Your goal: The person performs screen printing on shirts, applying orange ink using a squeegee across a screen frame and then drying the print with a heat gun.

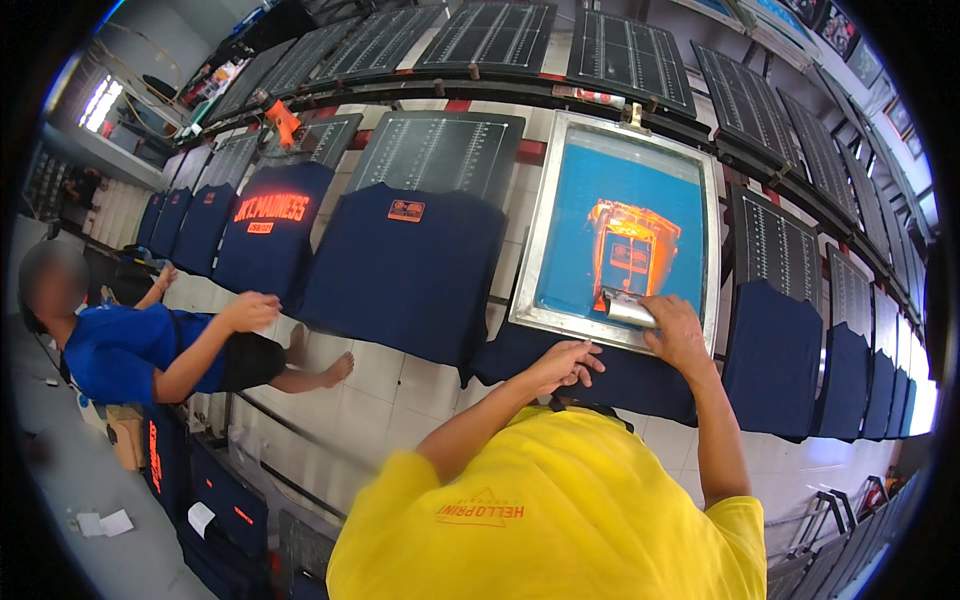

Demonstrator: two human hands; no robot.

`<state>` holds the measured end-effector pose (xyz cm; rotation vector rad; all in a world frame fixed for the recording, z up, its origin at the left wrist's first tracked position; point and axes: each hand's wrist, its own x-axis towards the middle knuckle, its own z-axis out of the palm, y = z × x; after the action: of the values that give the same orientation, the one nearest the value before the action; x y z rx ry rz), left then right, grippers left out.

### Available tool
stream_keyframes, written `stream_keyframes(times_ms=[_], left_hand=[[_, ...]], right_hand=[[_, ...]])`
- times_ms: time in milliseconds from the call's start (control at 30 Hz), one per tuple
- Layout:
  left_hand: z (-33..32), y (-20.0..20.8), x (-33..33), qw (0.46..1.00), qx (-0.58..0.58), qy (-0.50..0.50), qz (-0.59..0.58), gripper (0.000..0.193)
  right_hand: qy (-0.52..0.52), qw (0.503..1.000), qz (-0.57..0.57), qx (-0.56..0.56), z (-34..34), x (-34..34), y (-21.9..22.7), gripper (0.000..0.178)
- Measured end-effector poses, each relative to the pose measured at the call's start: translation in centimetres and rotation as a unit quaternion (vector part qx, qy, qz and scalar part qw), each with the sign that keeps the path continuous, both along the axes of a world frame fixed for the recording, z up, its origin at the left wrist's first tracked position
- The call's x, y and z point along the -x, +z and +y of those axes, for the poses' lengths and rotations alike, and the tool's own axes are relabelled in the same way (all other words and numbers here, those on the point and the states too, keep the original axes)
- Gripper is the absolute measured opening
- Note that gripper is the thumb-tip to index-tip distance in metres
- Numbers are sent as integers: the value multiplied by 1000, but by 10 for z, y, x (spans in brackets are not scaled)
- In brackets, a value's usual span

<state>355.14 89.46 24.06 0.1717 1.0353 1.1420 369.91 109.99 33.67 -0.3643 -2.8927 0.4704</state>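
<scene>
My right hand [680, 332] is closed around a squeegee [630, 309] with a metal-coloured holder. The squeegee lies flat on a blue printing screen [570, 240] at the near end of bright orange ink [655, 225], spread over a small label design. A silver metal frame [531, 265] surrounds the screen. Just outside its near edge, my left hand [566, 367] is held loosely with bent fingers apart and nothing visible in it. A navy T-shirt [640, 378] sticks out from under the frame toward me.
Left of the frame, a navy shirt [410, 270] with a small orange print covers a black board [440, 150]. Another navy shirt [775, 350] lies at right. An orange heat gun [282, 118] stands farther left. A person in blue [140, 350] sits at far left.
</scene>
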Motion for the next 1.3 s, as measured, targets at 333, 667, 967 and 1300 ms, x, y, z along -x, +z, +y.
stream_keyframes(times_ms=[333,667,967,1300], left_hand=[[6,-23,-7,996,-36,49,64,44],[4,-7,-27,975,-69,124,169,40],[5,-13,-34,969,-69,149,185,39],[5,-9,-36,965,-61,149,205,40]], right_hand=[[-82,994,71,24,2,6,-17,41],[-169,976,93,100,87,53,-3,36],[-102,992,40,60,127,97,-13,34],[-36,998,42,-18,113,79,-29,37]])
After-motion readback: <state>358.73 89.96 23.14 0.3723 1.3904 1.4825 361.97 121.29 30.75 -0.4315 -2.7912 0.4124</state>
